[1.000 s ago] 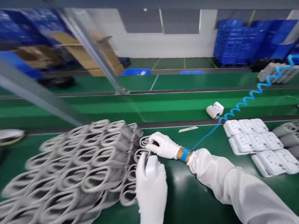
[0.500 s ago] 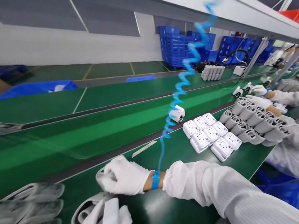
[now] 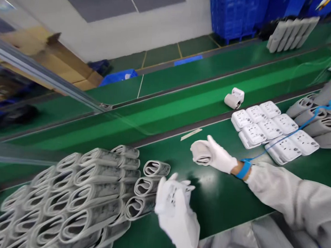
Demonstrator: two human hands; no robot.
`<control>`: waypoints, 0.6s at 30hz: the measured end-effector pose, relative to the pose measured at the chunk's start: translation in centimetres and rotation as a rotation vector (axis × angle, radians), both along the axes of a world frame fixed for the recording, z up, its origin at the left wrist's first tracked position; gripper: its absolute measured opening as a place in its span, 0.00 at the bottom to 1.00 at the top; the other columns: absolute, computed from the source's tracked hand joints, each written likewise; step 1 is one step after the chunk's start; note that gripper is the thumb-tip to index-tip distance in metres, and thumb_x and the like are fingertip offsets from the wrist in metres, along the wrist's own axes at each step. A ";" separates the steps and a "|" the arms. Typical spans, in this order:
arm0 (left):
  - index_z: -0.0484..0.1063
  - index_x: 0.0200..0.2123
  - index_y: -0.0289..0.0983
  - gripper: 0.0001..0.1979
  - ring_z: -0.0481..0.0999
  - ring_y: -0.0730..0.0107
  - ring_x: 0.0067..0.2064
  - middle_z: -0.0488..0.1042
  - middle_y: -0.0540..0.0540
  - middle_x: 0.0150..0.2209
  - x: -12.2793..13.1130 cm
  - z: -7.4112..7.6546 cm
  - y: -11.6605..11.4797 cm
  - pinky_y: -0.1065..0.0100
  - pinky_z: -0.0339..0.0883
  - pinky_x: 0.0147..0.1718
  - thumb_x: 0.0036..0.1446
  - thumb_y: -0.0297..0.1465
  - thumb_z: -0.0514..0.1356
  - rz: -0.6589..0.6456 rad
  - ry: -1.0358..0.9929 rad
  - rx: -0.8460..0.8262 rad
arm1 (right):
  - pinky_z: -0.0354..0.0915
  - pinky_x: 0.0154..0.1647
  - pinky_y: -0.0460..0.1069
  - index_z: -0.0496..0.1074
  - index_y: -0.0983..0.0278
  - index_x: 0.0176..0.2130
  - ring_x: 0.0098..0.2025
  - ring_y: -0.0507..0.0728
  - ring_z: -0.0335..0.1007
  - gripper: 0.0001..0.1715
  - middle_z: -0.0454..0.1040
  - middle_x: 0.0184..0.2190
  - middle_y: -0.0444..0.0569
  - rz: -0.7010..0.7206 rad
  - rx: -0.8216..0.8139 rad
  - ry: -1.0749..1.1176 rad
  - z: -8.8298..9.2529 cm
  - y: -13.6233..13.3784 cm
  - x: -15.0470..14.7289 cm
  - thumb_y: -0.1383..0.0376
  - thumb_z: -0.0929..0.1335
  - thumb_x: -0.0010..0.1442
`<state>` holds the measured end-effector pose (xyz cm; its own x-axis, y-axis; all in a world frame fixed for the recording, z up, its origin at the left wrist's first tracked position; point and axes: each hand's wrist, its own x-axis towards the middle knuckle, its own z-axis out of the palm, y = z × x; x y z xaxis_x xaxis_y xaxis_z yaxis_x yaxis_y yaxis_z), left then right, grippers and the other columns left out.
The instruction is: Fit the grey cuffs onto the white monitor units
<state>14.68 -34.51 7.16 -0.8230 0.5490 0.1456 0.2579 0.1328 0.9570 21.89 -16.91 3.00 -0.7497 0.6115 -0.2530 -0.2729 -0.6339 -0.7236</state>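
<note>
My right hand (image 3: 217, 155), in a white glove with a blue wrist strap (image 3: 244, 168), is closed around a rolled grey cuff (image 3: 201, 155) held above the green bench. My left hand (image 3: 176, 212), also gloved, holds a white plastic unit (image 3: 176, 195) low in the middle. A large stack of rolled grey cuffs (image 3: 77, 197) lies to the left of both hands.
Several white plastic units (image 3: 269, 128) lie in rows at the right, with more rolled grey cuffs (image 3: 316, 116) beyond them. One assembled piece (image 3: 234, 98) sits on the green conveyor belt (image 3: 168, 109). Blue crates (image 3: 233, 13) and cardboard boxes (image 3: 55, 64) stand behind.
My right hand has lifted a rolled cuff off the stack and moved it right. The view has swung back left and down, showing the stack again.
</note>
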 end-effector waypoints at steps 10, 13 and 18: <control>0.58 0.70 0.45 0.42 0.77 0.66 0.43 0.69 0.38 0.64 4.7 0.3 1.6 0.68 0.74 0.36 0.57 0.37 0.72 -0.502 -1.129 0.075 | 0.75 0.44 0.51 0.52 0.43 0.68 0.50 0.56 0.75 0.68 0.57 0.72 0.50 -0.096 0.021 -0.074 3.0 -5.5 11.7 0.72 0.81 0.39; 0.55 0.71 0.43 0.42 0.78 0.65 0.40 0.75 0.39 0.56 4.7 0.6 2.0 0.67 0.73 0.33 0.60 0.41 0.70 -0.595 -1.150 0.087 | 0.75 0.36 0.52 0.58 0.48 0.66 0.39 0.55 0.75 0.53 0.70 0.63 0.53 -0.055 0.054 -0.041 3.4 -5.4 12.3 0.60 0.80 0.48; 0.42 0.76 0.37 0.49 0.69 0.72 0.22 0.76 0.48 0.27 4.8 1.0 2.6 0.72 0.64 0.24 0.66 0.57 0.58 -0.655 -1.093 0.030 | 0.68 0.24 0.51 0.73 0.61 0.56 0.30 0.58 0.74 0.31 0.79 0.44 0.59 -0.135 0.076 -0.222 4.0 -4.6 12.7 0.43 0.58 0.71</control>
<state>19.44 -31.94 8.19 -0.0992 0.9045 -0.4147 -0.6544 0.2547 0.7120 34.56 -21.54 6.97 -0.5917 0.7255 -0.3516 -0.1804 -0.5442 -0.8194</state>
